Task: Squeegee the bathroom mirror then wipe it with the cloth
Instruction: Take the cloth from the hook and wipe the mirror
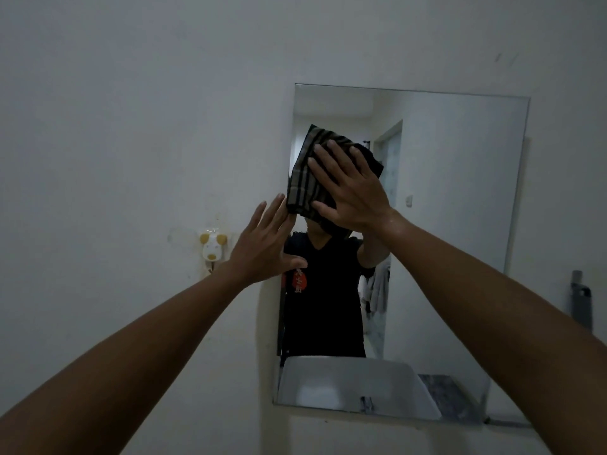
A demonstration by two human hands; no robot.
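One cloth, dark with pale plaid stripes, lies folded flat against the mirror near the upper part of its left edge, its long axis running up and slightly to the right. The right hand covers it, fingers spread and palm pressed on the fabric, so the cloth is pinned between palm and glass rather than pinched. The left hand is open and holds nothing; its fingertips rest at the mirror's left edge just below and left of the cloth, seemingly steadying. Most of the unwiped glass lies to the right and below the right hand, so the wiping stroke would likely travel that way, led by the right arm. A grey tool, possibly the squeegee, hangs on the wall right of the mirror, suggesting the squeegee step is over.
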